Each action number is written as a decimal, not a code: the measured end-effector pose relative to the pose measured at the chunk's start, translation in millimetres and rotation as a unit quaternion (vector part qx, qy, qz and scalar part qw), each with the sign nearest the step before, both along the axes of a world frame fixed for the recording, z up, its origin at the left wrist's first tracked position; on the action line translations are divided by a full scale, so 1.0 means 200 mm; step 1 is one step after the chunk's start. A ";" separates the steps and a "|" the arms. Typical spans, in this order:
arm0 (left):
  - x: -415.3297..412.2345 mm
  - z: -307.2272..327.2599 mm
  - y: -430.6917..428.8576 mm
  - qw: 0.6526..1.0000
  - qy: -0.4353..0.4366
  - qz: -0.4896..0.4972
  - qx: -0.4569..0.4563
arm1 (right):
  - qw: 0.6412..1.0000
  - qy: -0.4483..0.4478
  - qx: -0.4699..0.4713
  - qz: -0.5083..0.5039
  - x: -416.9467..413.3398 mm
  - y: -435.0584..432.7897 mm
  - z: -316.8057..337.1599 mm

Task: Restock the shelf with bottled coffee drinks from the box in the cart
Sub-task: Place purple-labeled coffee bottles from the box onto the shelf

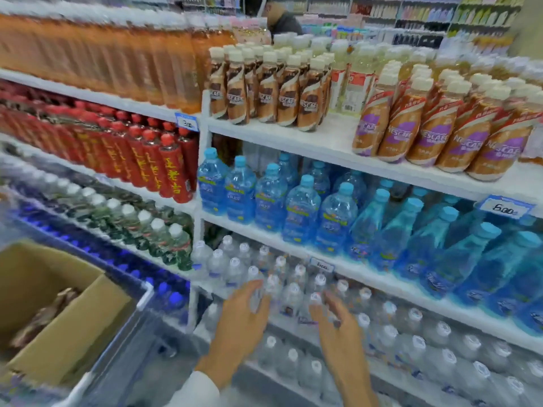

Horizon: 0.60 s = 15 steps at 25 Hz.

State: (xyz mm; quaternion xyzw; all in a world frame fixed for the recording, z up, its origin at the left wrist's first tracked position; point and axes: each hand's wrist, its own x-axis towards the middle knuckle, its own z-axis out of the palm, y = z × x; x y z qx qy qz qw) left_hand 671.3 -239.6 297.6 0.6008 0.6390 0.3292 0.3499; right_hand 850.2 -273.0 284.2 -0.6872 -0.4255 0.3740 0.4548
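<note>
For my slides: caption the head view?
Left hand and right hand reach among clear bottles; coffee bottles stand higher up, box at left.

shelf | top: coffee bottles upright | below: blue water bottles | lower: clear water bottles

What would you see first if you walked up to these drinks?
Probably the bright blue water bottles crowding the middle right, with shiny red bottles just left of them. Above stand rows of brown coffee bottles. Down low, the left hand and right hand reach among clear bottles, and a cardboard box sits at the lower left.
</note>
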 end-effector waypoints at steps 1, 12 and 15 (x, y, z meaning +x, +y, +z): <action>-0.09 -0.02 -0.07 1.000 -0.008 0.021 -0.020 | 1.000 0.013 -0.010 0.021 -0.07 -0.03 -0.02; -1.02 -0.22 -0.66 0.942 -0.087 0.322 -0.043 | 0.969 0.022 -0.067 0.237 -0.97 -0.12 -0.15; -1.26 -0.21 -0.75 0.916 -0.106 0.383 -0.050 | 0.952 0.018 -0.091 0.293 -1.29 -0.10 -0.18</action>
